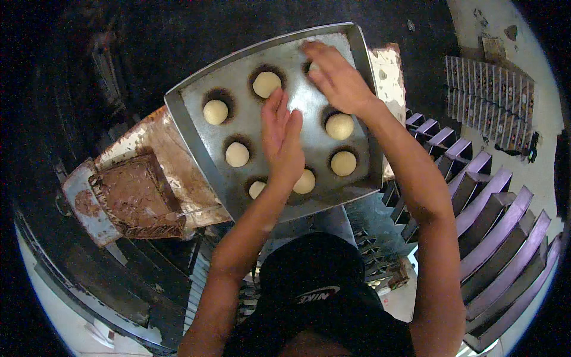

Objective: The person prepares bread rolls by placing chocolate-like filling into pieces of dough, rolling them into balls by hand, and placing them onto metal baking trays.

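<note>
In front of me lies a rectangular metal baking tray (238, 205), tilted in the picture, with several pale, round dough balls on its base. Dark patches surround the balls. My left hand (283, 135) is over the tray's middle, its fingers outstretched and the fingertips close to a dough ball (267, 85) at the far side. My right hand (339, 77) curves around another ball near the far right corner, which is mostly hidden between thumb and fingers. Two more balls, an upper one (340, 127) and a lower one (344, 163), lie along the right side. My left wrist partly covers a near ball (304, 181).
At the left, a shallow tin with a rough brown mass (138, 193) stands beside the tray on a worn, brown-stained surface. Rows of long metal strips (485, 202) fan out at the right. A ribbed metal rack (491, 101) lies farther off. A black cap (312, 268) shows below the tray.
</note>
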Available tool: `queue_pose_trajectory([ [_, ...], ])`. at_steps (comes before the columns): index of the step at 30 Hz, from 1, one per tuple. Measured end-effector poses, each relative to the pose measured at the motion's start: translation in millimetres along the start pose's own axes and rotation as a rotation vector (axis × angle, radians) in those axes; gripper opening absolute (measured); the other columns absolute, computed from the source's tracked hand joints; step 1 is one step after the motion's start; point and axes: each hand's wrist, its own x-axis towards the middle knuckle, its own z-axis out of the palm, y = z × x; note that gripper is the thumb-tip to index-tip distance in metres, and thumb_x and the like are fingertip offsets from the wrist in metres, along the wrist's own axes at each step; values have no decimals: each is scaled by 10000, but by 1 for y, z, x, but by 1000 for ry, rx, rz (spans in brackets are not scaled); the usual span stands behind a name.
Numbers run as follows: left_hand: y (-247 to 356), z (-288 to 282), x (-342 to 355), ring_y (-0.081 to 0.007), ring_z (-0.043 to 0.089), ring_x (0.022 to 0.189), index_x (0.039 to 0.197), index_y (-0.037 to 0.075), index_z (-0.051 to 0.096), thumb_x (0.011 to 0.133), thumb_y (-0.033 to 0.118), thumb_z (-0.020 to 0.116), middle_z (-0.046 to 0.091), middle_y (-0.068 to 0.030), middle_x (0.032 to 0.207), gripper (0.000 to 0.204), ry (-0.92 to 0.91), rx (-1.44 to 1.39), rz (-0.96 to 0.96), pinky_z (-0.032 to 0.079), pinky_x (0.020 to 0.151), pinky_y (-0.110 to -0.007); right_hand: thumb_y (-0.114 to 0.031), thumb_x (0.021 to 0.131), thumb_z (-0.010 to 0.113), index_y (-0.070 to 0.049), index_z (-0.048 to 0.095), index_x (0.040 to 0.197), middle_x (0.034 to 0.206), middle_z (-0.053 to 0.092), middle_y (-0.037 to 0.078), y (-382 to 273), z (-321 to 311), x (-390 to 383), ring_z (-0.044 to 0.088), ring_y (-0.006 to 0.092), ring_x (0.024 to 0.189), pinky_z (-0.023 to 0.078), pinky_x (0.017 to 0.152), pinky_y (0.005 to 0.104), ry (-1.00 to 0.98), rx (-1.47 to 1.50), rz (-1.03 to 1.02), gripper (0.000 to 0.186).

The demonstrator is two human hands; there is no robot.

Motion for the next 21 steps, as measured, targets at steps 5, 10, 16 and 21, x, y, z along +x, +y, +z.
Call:
queue_pose_trajectory([
  [5,13,-49,-73,-164,593,1171,1347,9,542,1022,82,616,605,-88,1304,341,-104,43,-135,452,1059,-324,-255,964,650,24,630,1282,1340,600,273,-47,-10,-107,586,457,1211,472,1063,497,92,-82,399,424],
  [10,-6,-41,-124,-146,608,1042,1206,12,597,1022,124,628,652,-67,1137,217,-73,144,14,483,938,-302,-144,923,733,23,675,1154,1171,691,148,-145,9,-167,698,296,1016,563,917,398,340,554,689,290],
  [16,-3,-40,-239,-128,510,636,820,33,588,1005,190,648,628,-19,742,250,-116,522,463,397,546,-342,-252,1045,621,-45,596,870,823,595,-22,-289,27,-263,594,114,793,491,694,268,755,869,702,272],
  [21,2,-121,-298,-115,666,914,1188,54,650,900,301,793,702,-47,972,406,-416,7,10,557,828,-303,-298,1038,605,-41,604,843,873,615,42,-334,20,-298,609,182,837,513,740,337,481,1518,1221,323],
])
